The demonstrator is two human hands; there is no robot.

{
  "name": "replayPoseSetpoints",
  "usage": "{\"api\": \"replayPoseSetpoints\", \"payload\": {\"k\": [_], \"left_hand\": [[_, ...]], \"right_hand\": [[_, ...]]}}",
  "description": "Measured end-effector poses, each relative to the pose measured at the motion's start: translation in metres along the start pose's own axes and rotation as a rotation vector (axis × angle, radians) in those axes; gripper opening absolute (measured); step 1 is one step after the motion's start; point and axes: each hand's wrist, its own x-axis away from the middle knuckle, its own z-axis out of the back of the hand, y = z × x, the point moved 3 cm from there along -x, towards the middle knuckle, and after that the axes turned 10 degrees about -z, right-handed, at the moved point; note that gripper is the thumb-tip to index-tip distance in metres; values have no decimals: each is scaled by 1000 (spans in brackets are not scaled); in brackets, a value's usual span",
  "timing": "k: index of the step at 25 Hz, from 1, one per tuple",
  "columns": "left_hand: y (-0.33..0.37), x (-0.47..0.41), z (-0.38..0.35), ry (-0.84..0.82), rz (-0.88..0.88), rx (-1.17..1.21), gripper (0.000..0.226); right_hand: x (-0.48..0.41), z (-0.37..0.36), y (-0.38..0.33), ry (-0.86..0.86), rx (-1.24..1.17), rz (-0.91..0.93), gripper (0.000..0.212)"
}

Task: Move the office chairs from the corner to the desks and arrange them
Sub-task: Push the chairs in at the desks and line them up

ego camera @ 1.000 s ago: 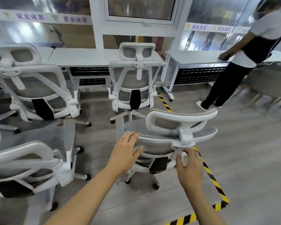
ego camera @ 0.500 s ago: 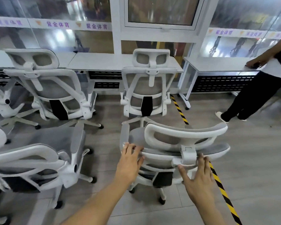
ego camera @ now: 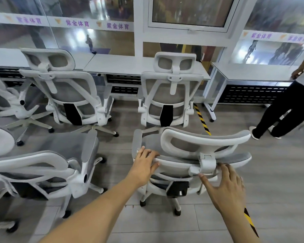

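I have both hands on the nearest office chair [ego camera: 191, 165], a white-framed one with grey mesh, seen from behind and above. My left hand [ego camera: 144, 165] lies flat on the left end of its backrest top, fingers spread and draped over the edge, not closed around it. My right hand [ego camera: 225, 188] is open too, fingertips touching the backrest rim just right of the headrest bracket [ego camera: 206, 163]; it grips nothing that I can see.

Directly ahead, between this chair and the white table [ego camera: 126, 64], stands a second chair [ego camera: 170, 95], upright with its back to me and pushed up to the table edge. It blocks the straight path forward. To its left a third chair [ego camera: 67, 92] stands at the same table, turned slightly. On my near left a fourth chair [ego camera: 47, 169] sits just beside the one I hold, and a fifth [ego camera: 11, 104] shows at the far left edge.

A strip of black-and-yellow hazard tape [ego camera: 202, 120] runs along the grey floor [ego camera: 279, 172] to the right of the chair. Beyond it a separate table [ego camera: 249, 72] stands in the corner, where another person [ego camera: 288, 109] in dark trousers leans with a hand on the top.

Along the glass partition runs a white band with purple characters [ego camera: 77, 23] reading 紫金体育, repeated several times.
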Motion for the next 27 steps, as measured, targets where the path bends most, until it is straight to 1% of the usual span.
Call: {"api": "replayPoseSetpoints", "payload": {"k": [4, 7, 9, 12, 15, 16, 18, 20, 23, 27], "left_hand": [[-13, -4, 4, -34, 13, -20, 39], [-14, -2, 4, -46, 15, -92, 45], [-6, 5, 9, -33, 74, -118, 44], [6, 29, 24, 6, 101, -169, 45], [8, 61, 50, 54, 91, -183, 41], [9, 73, 59, 70, 97, -170, 38], [8, 101, 82, 122, 91, -168, 35], [6, 130, 108, 180, 84, -213, 35], [-9, 179, 147, 237, 100, -280, 37], [-46, 261, 201, 291, 161, -333, 41]], "right_hand": [[-2, -8, -8, -36, -36, 28, 83], [2, -12, -10, -59, -69, 14, 87], [5, -13, -11, -56, -77, -6, 88], [17, -14, -20, 1, -132, -20, 77], [45, -15, -39, 67, -294, -74, 65], [56, -15, -48, 82, -332, -63, 63], [80, -16, -76, 99, -351, 40, 60], [106, -24, -112, 77, -327, 188, 57], [147, -36, -174, -20, -344, 383, 52], [221, -45, -260, -140, -347, 546, 42]]}}
